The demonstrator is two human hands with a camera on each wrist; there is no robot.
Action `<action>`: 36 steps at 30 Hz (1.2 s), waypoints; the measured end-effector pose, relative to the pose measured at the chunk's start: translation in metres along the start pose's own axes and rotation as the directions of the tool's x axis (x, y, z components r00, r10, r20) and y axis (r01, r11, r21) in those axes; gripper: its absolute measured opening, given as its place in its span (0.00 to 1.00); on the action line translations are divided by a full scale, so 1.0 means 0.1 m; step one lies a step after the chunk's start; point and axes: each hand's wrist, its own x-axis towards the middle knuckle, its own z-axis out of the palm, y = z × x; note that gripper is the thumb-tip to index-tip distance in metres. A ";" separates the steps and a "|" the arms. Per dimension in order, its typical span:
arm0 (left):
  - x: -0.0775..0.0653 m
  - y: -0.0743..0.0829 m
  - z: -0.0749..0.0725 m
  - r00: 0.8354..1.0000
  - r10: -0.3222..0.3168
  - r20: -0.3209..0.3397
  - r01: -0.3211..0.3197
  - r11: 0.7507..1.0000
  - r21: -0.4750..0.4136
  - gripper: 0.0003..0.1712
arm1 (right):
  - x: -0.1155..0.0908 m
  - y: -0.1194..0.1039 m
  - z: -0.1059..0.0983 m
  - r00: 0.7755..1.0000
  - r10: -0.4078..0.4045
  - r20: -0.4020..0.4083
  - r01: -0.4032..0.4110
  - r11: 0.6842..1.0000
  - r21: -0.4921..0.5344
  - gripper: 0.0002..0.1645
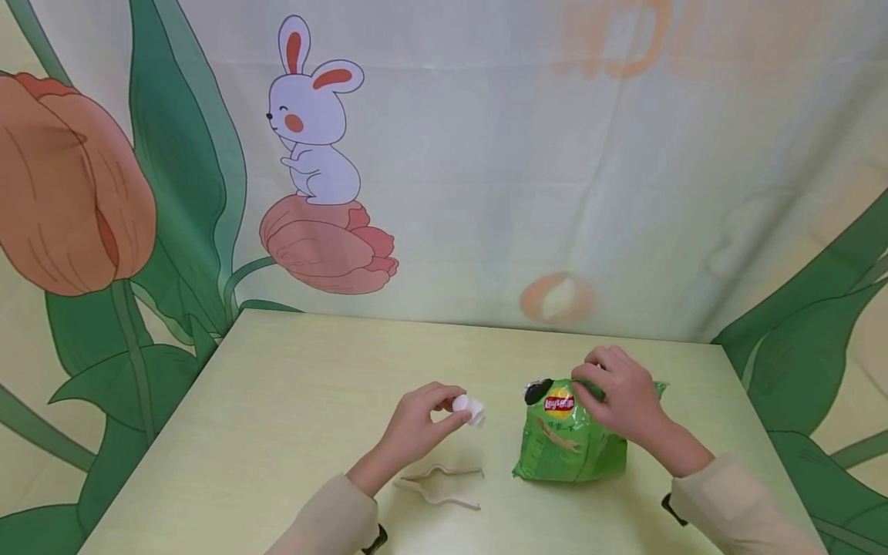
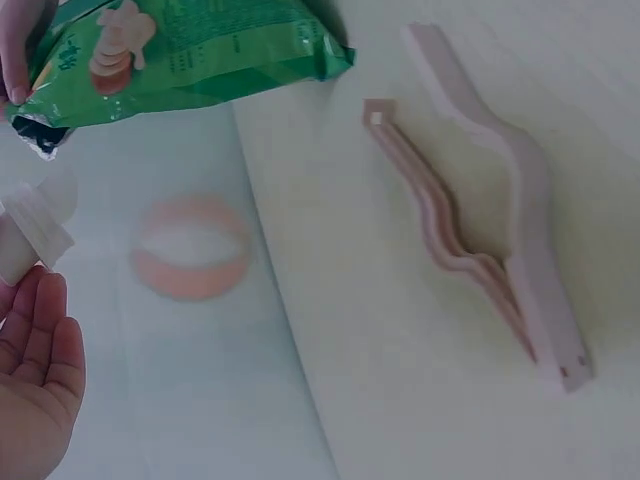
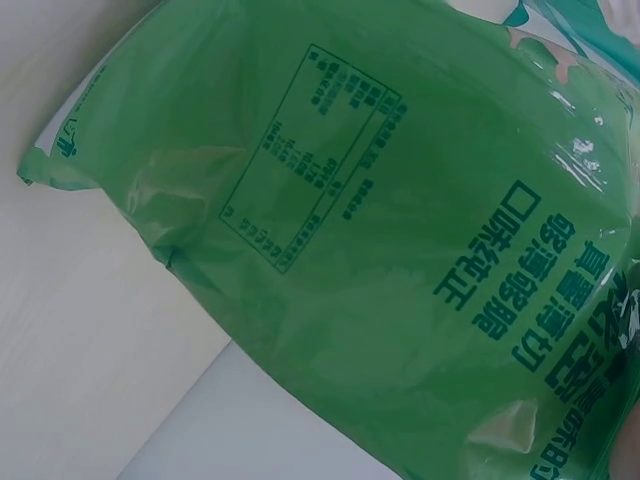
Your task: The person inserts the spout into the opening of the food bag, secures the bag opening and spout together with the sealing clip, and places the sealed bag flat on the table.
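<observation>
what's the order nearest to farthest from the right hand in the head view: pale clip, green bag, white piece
1. Green bag: held by the right hand.
2. White piece: leftward, pinched by the left hand.
3. Pale clip: lower left, lying on the table.

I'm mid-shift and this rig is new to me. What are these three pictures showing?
There's no machine here, just a person's two bare hands. The wide picture comes from a camera on the head, looking forward and down. The other two come from wrist cameras: the left one shows mainly the clip on the table, the right one is nearly filled by the bag.

On the table lies a pale clip, its arms spread. The left hand holds a small white piece. The right hand grips a green bag near its top.
</observation>
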 end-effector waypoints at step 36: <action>0.39 0.35 0.25 0.995 -0.083 0.048 0.091 0.976 -0.197 0.19 | -0.01 -0.02 -0.01 1.000 0.000 0.017 0.000 1.000 -0.006 0.10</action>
